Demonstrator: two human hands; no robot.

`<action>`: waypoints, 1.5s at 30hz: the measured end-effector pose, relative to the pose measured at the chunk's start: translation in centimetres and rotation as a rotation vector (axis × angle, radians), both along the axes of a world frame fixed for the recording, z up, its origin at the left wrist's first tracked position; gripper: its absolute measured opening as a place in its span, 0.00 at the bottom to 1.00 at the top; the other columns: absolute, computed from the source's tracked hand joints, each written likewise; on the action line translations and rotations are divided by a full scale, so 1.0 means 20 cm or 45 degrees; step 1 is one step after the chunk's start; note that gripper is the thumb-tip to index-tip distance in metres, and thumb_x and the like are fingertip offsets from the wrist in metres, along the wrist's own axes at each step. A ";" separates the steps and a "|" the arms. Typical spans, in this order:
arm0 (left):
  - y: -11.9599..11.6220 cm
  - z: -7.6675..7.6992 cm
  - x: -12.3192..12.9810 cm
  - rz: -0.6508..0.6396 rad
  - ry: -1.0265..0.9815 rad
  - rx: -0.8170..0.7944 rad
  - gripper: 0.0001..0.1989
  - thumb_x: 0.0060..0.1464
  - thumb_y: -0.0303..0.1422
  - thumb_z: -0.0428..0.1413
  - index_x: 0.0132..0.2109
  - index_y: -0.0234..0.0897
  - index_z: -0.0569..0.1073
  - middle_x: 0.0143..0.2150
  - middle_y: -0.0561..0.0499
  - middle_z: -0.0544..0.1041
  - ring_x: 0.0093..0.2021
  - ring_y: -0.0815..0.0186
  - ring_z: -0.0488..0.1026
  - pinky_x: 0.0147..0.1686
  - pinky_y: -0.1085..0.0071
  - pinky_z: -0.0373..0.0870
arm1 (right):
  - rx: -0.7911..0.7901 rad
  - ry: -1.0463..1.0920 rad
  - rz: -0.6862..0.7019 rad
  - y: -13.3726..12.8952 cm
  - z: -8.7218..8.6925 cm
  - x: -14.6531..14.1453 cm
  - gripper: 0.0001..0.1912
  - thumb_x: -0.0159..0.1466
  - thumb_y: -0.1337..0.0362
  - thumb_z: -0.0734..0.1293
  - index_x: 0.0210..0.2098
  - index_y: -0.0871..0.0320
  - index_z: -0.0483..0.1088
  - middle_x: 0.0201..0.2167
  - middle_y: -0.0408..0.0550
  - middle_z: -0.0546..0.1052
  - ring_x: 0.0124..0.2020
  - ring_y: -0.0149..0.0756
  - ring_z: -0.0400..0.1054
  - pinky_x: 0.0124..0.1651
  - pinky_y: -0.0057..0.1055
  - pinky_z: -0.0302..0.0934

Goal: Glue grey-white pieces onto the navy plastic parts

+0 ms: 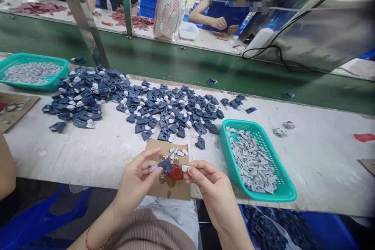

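Between the fingers of my left hand [140,172] is a dark blue plastic part [165,165] with a pale end. My right hand [209,179] pinches a small light grey plastic piece [185,168], a short gap away from the blue part. Below both hands lies a brown cardboard sheet [181,193] with a round red lid-like dish [176,172] and wet stains on it. Several loose grey pieces [179,152] rest on the cardboard's far side. To the right stands a green basket [285,191] full of similar grey pieces.
A large heap of dark blue parts [164,105] spreads along the table beyond my hands. Another green basket [51,85] stands at the far left. Behind runs a green conveyor belt [164,62] with a metal post [84,19]. Co-workers sit across it; one wears a blue shirt [218,8].
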State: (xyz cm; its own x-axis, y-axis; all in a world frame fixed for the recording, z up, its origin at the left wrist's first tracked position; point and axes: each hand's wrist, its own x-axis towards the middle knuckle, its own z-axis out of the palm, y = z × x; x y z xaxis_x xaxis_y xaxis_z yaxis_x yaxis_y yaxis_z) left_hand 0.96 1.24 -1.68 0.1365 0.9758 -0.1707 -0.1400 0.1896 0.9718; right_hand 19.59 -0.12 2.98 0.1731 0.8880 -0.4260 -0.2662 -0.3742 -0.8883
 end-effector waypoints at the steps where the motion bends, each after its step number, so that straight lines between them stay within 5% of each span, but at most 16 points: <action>1: -0.01 0.00 0.00 -0.014 0.049 0.047 0.19 0.57 0.34 0.61 0.56 0.45 0.75 0.58 0.45 0.76 0.46 0.61 0.81 0.45 0.69 0.80 | 0.003 -0.004 0.005 0.00 0.00 0.00 0.14 0.48 0.56 0.81 0.28 0.57 0.79 0.23 0.45 0.80 0.26 0.34 0.72 0.34 0.29 0.68; 5: -0.03 -0.01 -0.01 -0.064 0.184 0.244 0.19 0.59 0.29 0.59 0.57 0.47 0.75 0.54 0.47 0.79 0.51 0.59 0.79 0.51 0.66 0.78 | 0.025 -0.064 0.071 -0.01 0.01 -0.02 0.12 0.51 0.56 0.80 0.29 0.56 0.80 0.24 0.45 0.81 0.27 0.34 0.73 0.36 0.29 0.69; 10: -0.08 -0.02 0.00 0.096 0.299 0.425 0.13 0.57 0.27 0.61 0.48 0.46 0.79 0.44 0.50 0.84 0.45 0.59 0.82 0.49 0.64 0.80 | 0.003 -0.069 0.123 -0.04 0.04 -0.05 0.11 0.52 0.56 0.79 0.29 0.56 0.81 0.24 0.45 0.81 0.27 0.33 0.73 0.36 0.28 0.69; 28: -0.11 0.01 -0.01 0.112 0.317 0.873 0.21 0.55 0.17 0.59 0.52 0.42 0.75 0.45 0.51 0.84 0.48 0.63 0.81 0.51 0.70 0.79 | 0.030 -0.070 0.080 -0.07 0.01 -0.11 0.11 0.52 0.56 0.79 0.29 0.56 0.81 0.22 0.43 0.79 0.27 0.33 0.74 0.33 0.26 0.71; 38: -0.11 -0.01 -0.02 0.078 0.256 0.986 0.23 0.53 0.14 0.59 0.52 0.39 0.74 0.45 0.50 0.84 0.49 0.63 0.81 0.53 0.68 0.78 | 0.074 -0.035 -0.015 -0.07 0.04 -0.16 0.11 0.52 0.60 0.80 0.25 0.56 0.76 0.26 0.40 0.77 0.29 0.29 0.72 0.34 0.22 0.67; 45: -0.10 0.01 -0.01 0.086 -0.005 0.947 0.22 0.50 0.13 0.62 0.48 0.39 0.75 0.44 0.51 0.85 0.47 0.63 0.82 0.51 0.69 0.80 | 0.009 0.254 0.157 -0.07 0.05 -0.15 0.12 0.56 0.59 0.78 0.32 0.55 0.73 0.37 0.45 0.81 0.39 0.35 0.76 0.41 0.27 0.69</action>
State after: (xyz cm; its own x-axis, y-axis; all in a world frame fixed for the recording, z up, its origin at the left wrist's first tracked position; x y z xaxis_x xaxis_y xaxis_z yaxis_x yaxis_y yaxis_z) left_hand 0.84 -0.69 -1.45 0.0715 0.8398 0.5381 -0.1320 -0.5268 0.8397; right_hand 16.51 -1.54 3.95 -0.0239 0.9004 -0.4343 -0.3896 -0.4085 -0.8255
